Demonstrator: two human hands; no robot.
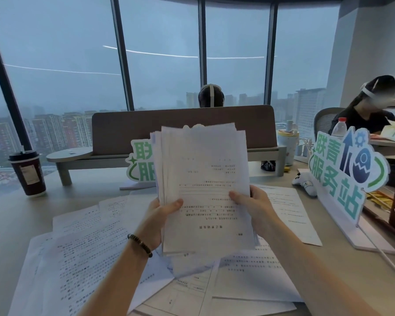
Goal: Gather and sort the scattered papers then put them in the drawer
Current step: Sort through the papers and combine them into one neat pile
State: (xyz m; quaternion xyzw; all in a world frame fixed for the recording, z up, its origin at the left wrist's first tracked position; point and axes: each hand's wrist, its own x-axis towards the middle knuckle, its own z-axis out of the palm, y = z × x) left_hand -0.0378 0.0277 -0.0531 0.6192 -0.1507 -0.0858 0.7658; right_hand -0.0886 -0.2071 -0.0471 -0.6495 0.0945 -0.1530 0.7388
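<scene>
Head view, paper stack [203,179] upright, gripped between left hand [160,215], right hand [251,206]

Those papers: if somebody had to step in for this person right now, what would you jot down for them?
Left hand: gripping the left edge of the paper stack, thumb on the front sheet.
Right hand: gripping the stack's right edge.
The stack is held upright above the desk, edges uneven, the front sheet's print upside down.
Done: part of the papers gathered into that stack.
Left: loose sheets are spread over the desk on both sides and under the stack; collect them, square and sort the pile, then put it in the drawer, which is not in view.
</scene>
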